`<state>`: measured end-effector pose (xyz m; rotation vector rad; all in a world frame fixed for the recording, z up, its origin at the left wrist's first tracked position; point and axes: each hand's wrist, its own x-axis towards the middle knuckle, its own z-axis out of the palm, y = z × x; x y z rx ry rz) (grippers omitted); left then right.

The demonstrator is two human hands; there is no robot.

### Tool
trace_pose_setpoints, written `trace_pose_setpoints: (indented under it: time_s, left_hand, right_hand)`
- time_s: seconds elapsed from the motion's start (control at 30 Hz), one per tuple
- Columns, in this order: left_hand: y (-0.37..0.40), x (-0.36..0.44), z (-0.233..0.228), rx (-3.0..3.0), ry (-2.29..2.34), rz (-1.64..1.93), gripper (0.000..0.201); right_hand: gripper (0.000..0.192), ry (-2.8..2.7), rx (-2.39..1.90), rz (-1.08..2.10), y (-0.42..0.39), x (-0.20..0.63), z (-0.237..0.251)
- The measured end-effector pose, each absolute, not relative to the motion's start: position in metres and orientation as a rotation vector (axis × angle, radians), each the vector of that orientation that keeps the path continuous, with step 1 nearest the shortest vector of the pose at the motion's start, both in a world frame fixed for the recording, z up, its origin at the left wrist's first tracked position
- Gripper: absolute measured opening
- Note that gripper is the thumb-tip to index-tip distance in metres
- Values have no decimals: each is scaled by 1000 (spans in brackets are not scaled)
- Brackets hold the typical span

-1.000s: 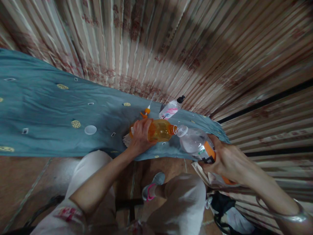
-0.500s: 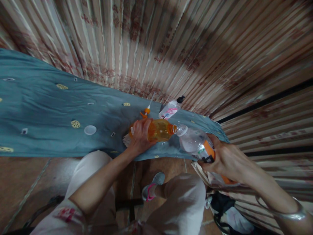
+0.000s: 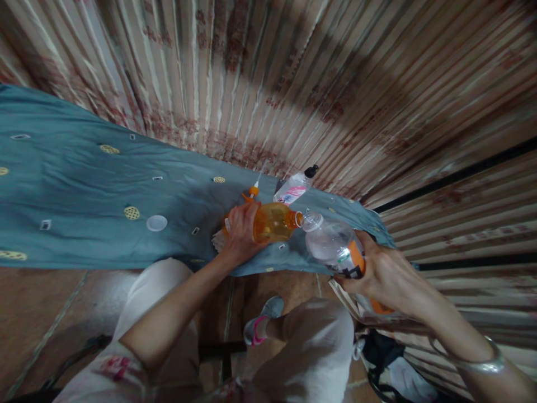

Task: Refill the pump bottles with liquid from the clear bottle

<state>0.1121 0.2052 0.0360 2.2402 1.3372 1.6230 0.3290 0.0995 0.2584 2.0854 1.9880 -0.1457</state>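
While the left hand (image 3: 240, 232) tips the amber plastic bottle (image 3: 274, 221) mouth-to-mouth at the clear orange-labelled bottle (image 3: 333, 246) gripped in the right hand (image 3: 384, 274), any misalignment would likely spill liquid onto the near blue cloth (image 3: 84, 190).

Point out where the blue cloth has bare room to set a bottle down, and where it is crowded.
Free: the wide stretch of blue cloth left of the white lid. Crowded: the right end, where the left hand grips the orange bottle, the right hand the clear bottle, beside a lying spray bottle.
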Motion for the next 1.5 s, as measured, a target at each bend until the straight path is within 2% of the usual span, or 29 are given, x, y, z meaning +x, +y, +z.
trace_pose_setpoints:
  time_s: [0.23, 0.47, 1.07, 1.2, 1.5]
  left_hand:
    - [205, 112, 37, 2258, 1322, 1636, 101]
    - [204, 112, 37, 2257, 1341, 1573, 101]
    - [202, 113, 38, 2279, 1363, 1520, 88]
    - [201, 113, 40, 2301, 1350, 1532, 96]
    - [200, 112, 41, 2318, 1333, 1491, 95]
  right_hand:
    - [71, 2097, 2101, -23, 96, 337, 249]
    - [66, 2132, 2053, -43, 96, 338, 253]
    - [58, 2189, 1966, 14, 94, 343, 257]
    - [60, 2171, 1968, -9, 95, 342, 259]
    - [68, 2141, 2036, -2, 88, 346, 247]
